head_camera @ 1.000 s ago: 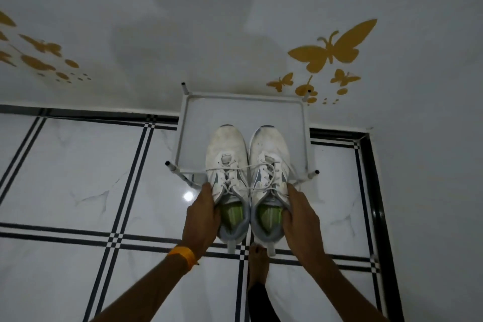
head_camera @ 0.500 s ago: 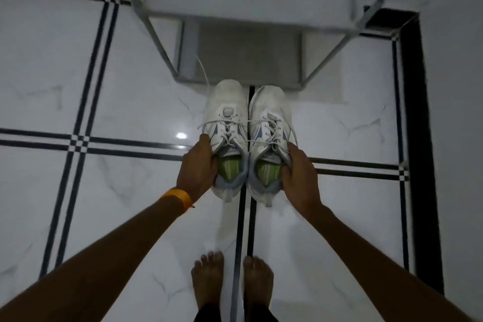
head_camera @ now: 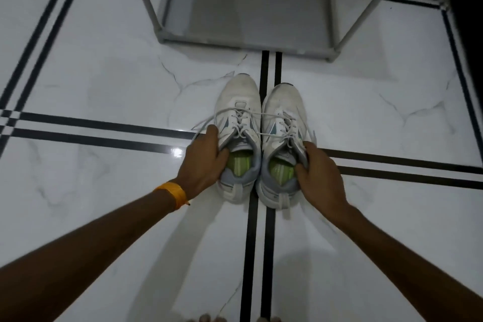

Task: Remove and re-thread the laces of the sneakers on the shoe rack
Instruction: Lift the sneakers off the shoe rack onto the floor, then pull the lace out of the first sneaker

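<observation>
Gripping each collar, your left hand (head_camera: pixel 202 162) held the left sneaker (head_camera: pixel 239 138). Your right hand (head_camera: pixel 320 174) clasped the right sneaker (head_camera: pixel 283 149), both over the floor (head_camera: pixel 104 81).

Both arms are reaching forward and down. The left hand (head_camera: pixel 202 162) and right hand (head_camera: pixel 320 176) are gripping, fingers curled.
</observation>
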### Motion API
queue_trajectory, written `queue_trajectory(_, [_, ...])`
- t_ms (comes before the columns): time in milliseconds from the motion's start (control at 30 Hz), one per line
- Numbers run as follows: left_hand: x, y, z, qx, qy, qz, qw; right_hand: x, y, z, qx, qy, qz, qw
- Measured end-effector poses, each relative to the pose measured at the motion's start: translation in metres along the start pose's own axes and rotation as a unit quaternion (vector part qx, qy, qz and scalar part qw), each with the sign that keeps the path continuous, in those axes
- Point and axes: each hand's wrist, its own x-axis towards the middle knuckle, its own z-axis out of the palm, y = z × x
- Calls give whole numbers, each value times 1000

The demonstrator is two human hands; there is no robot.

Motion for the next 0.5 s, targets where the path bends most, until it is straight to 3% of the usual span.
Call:
queue_trajectory(100, [2,-4,-12,22,26,6,999,7,-20,-30,-148,25,-7,989])
queue_trajectory(200, [13,-1,-26,9,105,53,993,14,-59,-40,-64,88,-112,988])
queue_trajectory(333, [29,9,-23,-13,25,86,996,35,-91,-6,-27,-59,-133,989])
queue_trajectory(500, [22,10,-25,-8,33,72,997,38,-94,-10,76,-105,-59,990])
